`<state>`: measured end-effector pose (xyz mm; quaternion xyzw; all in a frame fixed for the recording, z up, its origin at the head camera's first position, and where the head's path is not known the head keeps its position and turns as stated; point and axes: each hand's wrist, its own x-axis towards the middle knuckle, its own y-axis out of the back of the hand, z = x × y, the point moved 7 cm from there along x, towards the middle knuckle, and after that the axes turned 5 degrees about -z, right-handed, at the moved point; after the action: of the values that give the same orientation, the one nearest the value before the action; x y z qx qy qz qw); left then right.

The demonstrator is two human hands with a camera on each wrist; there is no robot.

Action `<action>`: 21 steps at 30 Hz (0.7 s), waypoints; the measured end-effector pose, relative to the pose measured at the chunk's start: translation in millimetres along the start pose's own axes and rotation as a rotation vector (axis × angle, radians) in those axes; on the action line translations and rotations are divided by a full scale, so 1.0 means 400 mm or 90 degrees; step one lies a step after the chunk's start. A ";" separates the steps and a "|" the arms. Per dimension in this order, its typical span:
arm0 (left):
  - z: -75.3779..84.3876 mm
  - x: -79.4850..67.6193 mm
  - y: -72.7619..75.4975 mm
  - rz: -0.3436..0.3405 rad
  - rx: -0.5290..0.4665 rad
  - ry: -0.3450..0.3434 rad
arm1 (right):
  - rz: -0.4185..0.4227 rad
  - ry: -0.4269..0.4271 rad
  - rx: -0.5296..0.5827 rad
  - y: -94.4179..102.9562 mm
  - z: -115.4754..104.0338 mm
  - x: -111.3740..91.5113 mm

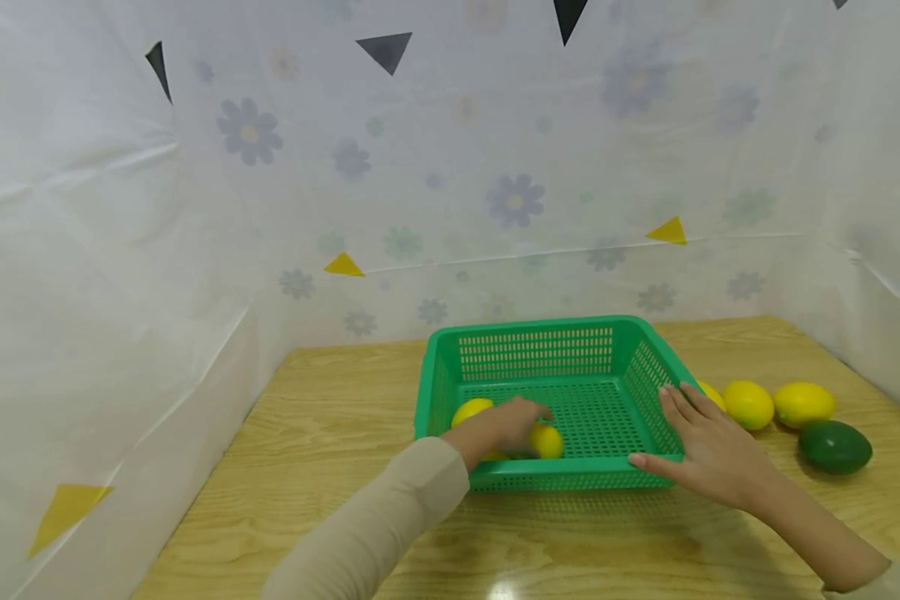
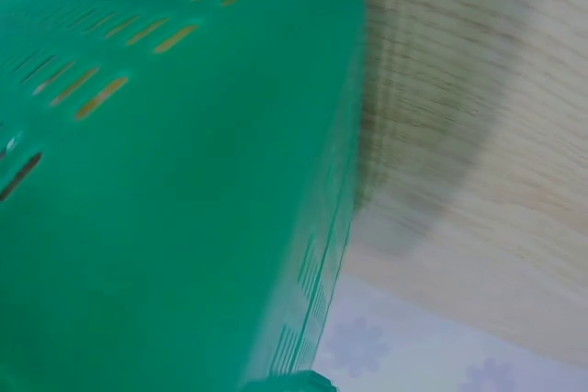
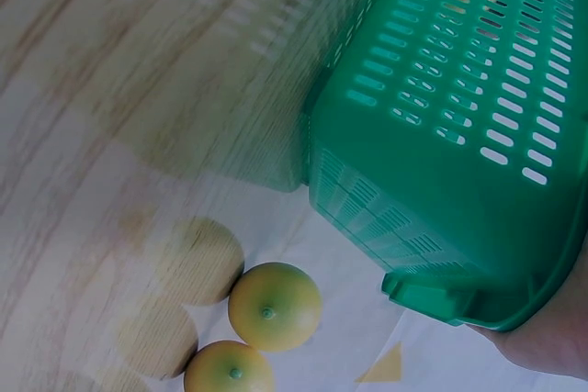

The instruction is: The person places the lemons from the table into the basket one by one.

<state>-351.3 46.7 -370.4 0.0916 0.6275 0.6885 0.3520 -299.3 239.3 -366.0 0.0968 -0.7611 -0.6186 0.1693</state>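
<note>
A green plastic basket [image 1: 543, 468] with slotted walls stands on the wooden table. My left hand [image 1: 512, 423] reaches over its front rim, fingers curled over a yellow lemon [image 1: 547, 442] near the basket floor. Another lemon [image 1: 471, 410] lies inside by the left wall, partly hidden by that hand. At the front right corner my right hand [image 1: 720, 454] rests on the basket, fingers straight across the right rim and thumb along the front rim. The left wrist view is filled mostly by the basket wall [image 2: 202, 162], and the left hand does not show there.
Right of the basket lie several lemons [image 1: 747, 406], one partly hidden behind the right hand. A dark green avocado [image 1: 835, 447] sits in front of them. White flowered sheeting [image 1: 435, 208] encloses the table's back and sides.
</note>
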 end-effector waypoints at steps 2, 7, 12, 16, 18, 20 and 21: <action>-0.004 -0.004 0.010 0.006 -0.014 -0.005 | 0.000 0.001 0.003 0.000 0.000 0.000; -0.020 -0.020 0.040 0.041 -0.060 -0.020 | 0.000 0.002 0.011 0.002 0.001 -0.002; -0.036 -0.045 0.068 0.109 -0.086 -0.031 | 0.005 0.005 0.009 0.000 0.002 -0.002; -0.043 -0.070 0.085 0.162 -0.084 -0.038 | 0.006 0.004 0.009 -0.002 0.002 0.000; -0.046 -0.085 0.092 0.187 -0.079 -0.036 | 0.009 0.006 0.004 0.000 0.001 -0.001; -0.050 -0.099 0.097 0.208 -0.082 -0.033 | 0.006 0.004 0.004 0.000 0.002 0.001; -0.053 -0.106 0.098 0.219 -0.082 -0.031 | 0.006 0.004 0.003 0.000 0.003 0.001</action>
<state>-346.6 5.5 -324.8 0.1916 0.5487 0.7746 0.2494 -300.0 240.2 -366.0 0.0952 -0.7628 -0.6154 0.1744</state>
